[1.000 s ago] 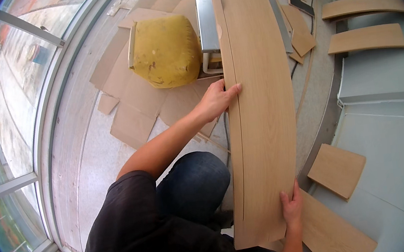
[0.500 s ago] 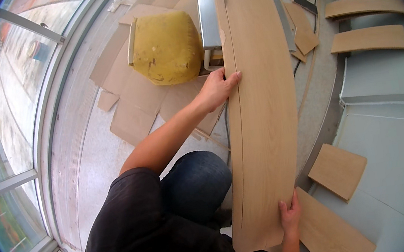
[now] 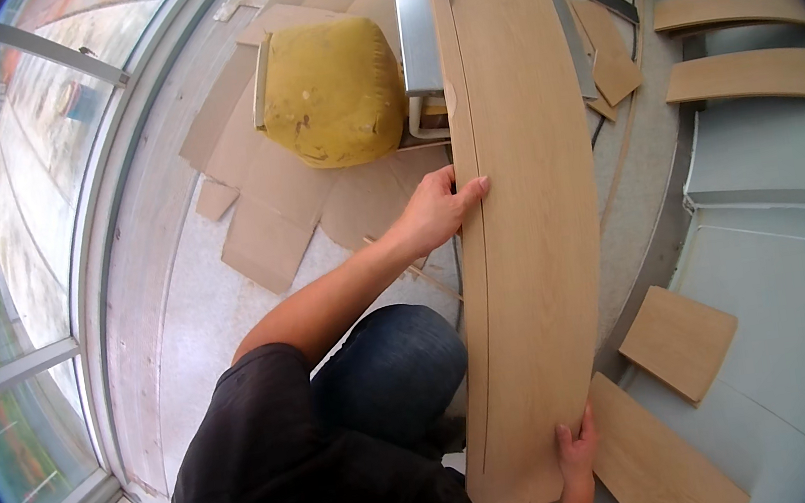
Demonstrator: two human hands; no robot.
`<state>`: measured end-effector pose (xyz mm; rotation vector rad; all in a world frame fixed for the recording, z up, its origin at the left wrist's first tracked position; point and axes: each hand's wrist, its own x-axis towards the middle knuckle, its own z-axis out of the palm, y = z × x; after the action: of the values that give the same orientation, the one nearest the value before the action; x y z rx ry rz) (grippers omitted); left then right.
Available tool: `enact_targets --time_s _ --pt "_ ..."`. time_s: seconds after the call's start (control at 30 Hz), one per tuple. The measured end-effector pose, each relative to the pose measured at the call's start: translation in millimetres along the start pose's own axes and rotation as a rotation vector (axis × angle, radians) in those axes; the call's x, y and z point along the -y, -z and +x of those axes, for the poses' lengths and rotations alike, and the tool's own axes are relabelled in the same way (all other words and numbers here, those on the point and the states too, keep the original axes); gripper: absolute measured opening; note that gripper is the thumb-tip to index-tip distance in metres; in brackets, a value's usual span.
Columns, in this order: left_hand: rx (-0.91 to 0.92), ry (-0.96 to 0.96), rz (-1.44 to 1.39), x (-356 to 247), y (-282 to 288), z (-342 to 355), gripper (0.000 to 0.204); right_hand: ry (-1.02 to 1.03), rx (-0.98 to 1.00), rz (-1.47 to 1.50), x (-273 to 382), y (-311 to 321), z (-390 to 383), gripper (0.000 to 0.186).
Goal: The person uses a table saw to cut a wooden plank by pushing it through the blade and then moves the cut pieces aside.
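A long light wood plank [image 3: 535, 225] runs lengthwise before me, from the far edge of the view down to my lap. A thin dark line runs along it close to its left edge. My left hand [image 3: 444, 208] grips that left edge about midway, thumb on top, fingers hidden beneath. Near the plank's close end, my right hand [image 3: 577, 446] is closed round the right edge, its fingers mostly out of sight underneath. Beyond my left hand, the plank lies alongside a silver metal work surface [image 3: 418, 28] with a bent pale tube below it.
A yellow stool-like block [image 3: 333, 94] stands left of the metal surface, on flattened cardboard [image 3: 267, 213]. Offcuts [image 3: 612, 55] lie at far right. Wood pieces, including a square board [image 3: 680, 343], rest on pale panels to the right. Framed windows [image 3: 81, 331] line the left.
The plank has slid a little toward me, and my left hand has come nearer with it. My right hand keeps its hold near the close end, slightly lower.
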<state>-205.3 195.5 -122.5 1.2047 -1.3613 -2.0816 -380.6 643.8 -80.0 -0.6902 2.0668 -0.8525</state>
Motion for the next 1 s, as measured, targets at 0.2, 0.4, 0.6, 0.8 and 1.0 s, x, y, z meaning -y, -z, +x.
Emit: enact_targets --time_s 0.2,0.4,0.6,0.8,1.0 --pt "0.019 -0.003 0.023 4.1 -3.1 -8.3 0.041 -0.032 0.002 0.037 -6.7 1.2 -8.0 0.07" --pt "0.035 -0.003 0.04 5.9 -2.2 -8.5 0.041 -0.046 -0.01 0.018 -5.7 4.2 -12.9 0.071" --pt "0.056 0.009 0.047 5.4 -4.7 -11.8 0.042 -0.054 -0.005 -0.028 -6.1 13.6 -17.7 0.071" --pt "0.074 0.039 0.019 5.5 -7.8 -22.2 0.043 -0.033 0.002 -0.124 -7.3 15.4 -23.8 0.07" --pt "0.077 0.047 0.035 5.8 -8.7 -25.4 0.044 -0.05 0.01 -0.111 -11.4 17.3 -28.6 0.071"
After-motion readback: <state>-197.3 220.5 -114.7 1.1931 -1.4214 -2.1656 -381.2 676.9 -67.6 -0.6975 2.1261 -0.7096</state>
